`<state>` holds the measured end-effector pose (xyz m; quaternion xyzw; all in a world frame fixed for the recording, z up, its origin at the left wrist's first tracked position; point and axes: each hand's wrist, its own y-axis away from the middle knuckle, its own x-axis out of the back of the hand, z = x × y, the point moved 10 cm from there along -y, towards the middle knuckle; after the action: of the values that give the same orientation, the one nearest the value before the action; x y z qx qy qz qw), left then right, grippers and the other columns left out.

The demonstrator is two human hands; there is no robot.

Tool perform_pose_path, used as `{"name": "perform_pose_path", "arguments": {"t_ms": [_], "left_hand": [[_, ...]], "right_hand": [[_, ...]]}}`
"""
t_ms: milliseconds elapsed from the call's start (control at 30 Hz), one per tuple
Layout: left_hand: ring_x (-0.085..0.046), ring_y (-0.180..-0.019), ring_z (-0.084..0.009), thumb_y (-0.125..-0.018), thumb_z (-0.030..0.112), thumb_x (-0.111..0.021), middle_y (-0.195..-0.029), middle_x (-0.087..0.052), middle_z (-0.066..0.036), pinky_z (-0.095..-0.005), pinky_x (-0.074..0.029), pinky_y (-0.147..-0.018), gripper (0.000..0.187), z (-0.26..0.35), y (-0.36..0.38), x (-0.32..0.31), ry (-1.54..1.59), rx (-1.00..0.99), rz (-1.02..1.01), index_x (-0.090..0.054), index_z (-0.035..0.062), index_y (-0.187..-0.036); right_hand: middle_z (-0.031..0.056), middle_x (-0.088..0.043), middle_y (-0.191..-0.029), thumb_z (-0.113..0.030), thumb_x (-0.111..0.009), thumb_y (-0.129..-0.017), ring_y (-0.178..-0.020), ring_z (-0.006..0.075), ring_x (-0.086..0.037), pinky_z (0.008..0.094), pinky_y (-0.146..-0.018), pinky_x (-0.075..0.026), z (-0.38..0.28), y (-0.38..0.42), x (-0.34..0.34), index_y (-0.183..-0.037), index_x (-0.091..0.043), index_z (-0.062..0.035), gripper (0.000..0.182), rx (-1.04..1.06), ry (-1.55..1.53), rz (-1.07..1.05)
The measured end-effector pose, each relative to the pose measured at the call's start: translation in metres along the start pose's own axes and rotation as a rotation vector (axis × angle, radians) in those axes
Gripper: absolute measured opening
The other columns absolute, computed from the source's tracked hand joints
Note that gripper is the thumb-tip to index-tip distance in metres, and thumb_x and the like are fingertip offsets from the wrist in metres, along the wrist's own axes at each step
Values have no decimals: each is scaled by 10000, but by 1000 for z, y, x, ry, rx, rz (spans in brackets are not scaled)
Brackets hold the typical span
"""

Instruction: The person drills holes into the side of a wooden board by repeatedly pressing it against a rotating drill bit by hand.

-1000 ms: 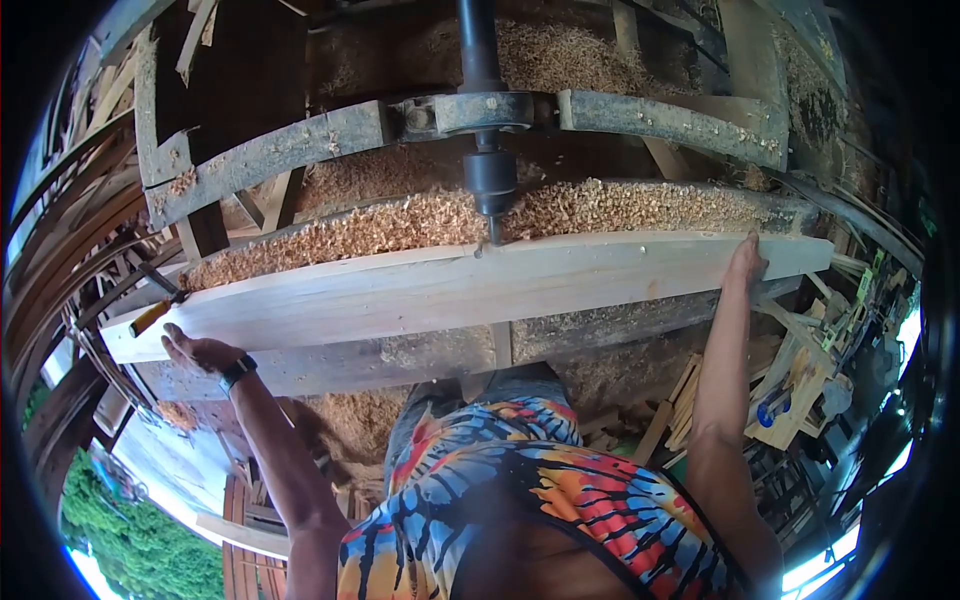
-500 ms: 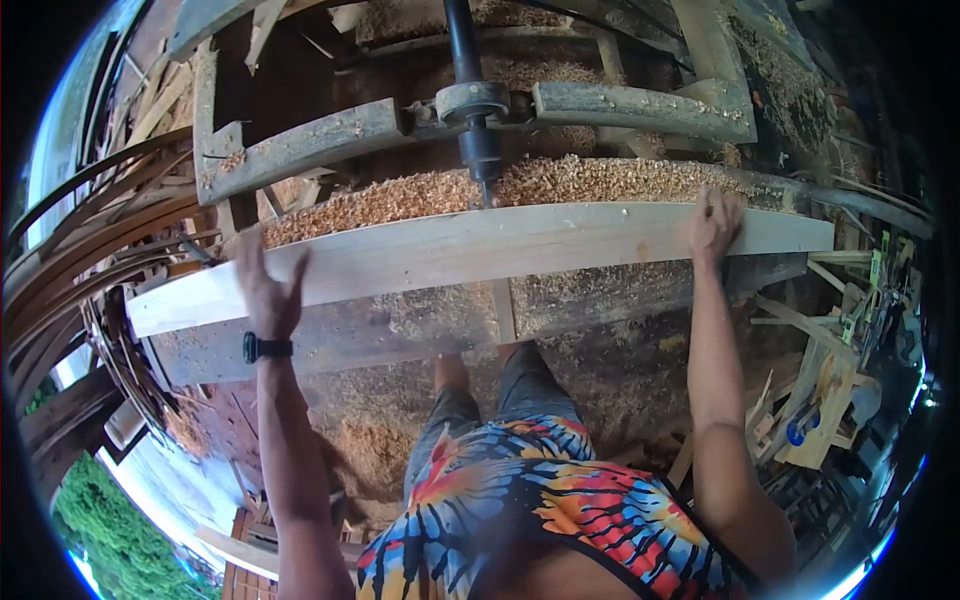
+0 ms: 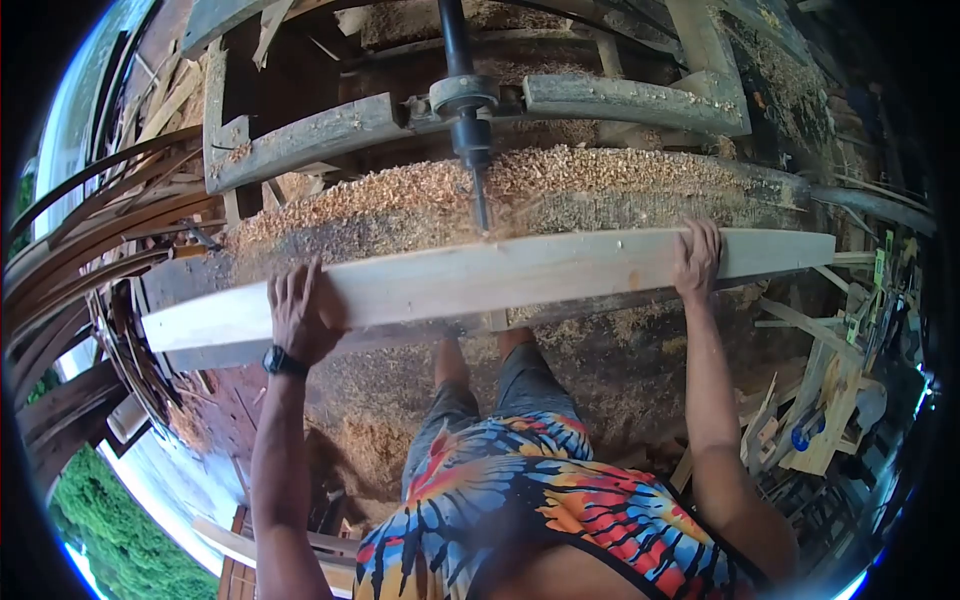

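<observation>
A long, pale wooden board [image 3: 500, 276] lies crosswise in front of me, slightly bowed in this wide view. My left hand [image 3: 303, 312], a dark watch on its wrist, grips the board left of the middle, fingers over the top toward the far edge. Farther right, my right hand [image 3: 697, 258] has its fingers curled over that same far edge. Between my hands, a drill bit [image 3: 481, 205] on a dark spindle [image 3: 470, 140] points toward me, its tip close to the board's far edge. A worktable [image 3: 370, 240] strewn with wood chips lies underneath.
A heap of wood shavings [image 3: 590, 168] runs along the back, before a wooden frame [image 3: 320, 142] holding the spindle. Curved wood strips [image 3: 110, 225] crowd the left side. Offcuts [image 3: 820, 410] are piled at right. More sawdust [image 3: 370, 445] covers the floor by my legs.
The board has come toward me, away from the frame, baring more of the bit and table. My left hand, spread at the left before, has moved right and closed on the board.
</observation>
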<state>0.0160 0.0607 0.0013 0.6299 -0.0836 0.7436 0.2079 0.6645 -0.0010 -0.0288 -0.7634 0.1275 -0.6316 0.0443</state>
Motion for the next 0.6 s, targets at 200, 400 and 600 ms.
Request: {"name": "perform_pose_path", "arguments": {"t_ms": [200, 400, 600], "left_hand": [[-494, -1323, -413, -475, 296, -1004, -1380, -541, -183, -631, -289, -1186, 1186, 21, 28, -4, 91, 13, 4, -457, 92, -1507], [-492, -1338, -412, -537, 286, -943, -1391, -551, -177, -659, -249, -1207, 1045, 20, 7, -8, 97, 35, 31, -511, 101, -1470], [-543, -1303, -387, -521, 241, -918, -1363, -588, -188, -592, -326, -1144, 1025, 27, -6, 2, 100, -34, 73, -523, 65, -1451]], "right_hand": [[190, -626, -1373, -377, -583, -981, -1366, 423, -517, 539, -1183, -338, -5, 26, 21, -1354, -653, -15, 525, 43, -26, 19], [169, -644, -1328, -370, -600, -966, -1350, 412, -533, 544, -1183, -330, 12, 7, 17, -1301, -679, -31, 483, 10, -18, 3], [194, -631, -1318, -357, -598, -961, -1330, 429, -531, 542, -1157, -369, 15, 1, 15, -1277, -668, 11, 490, 38, -35, -13]]}}
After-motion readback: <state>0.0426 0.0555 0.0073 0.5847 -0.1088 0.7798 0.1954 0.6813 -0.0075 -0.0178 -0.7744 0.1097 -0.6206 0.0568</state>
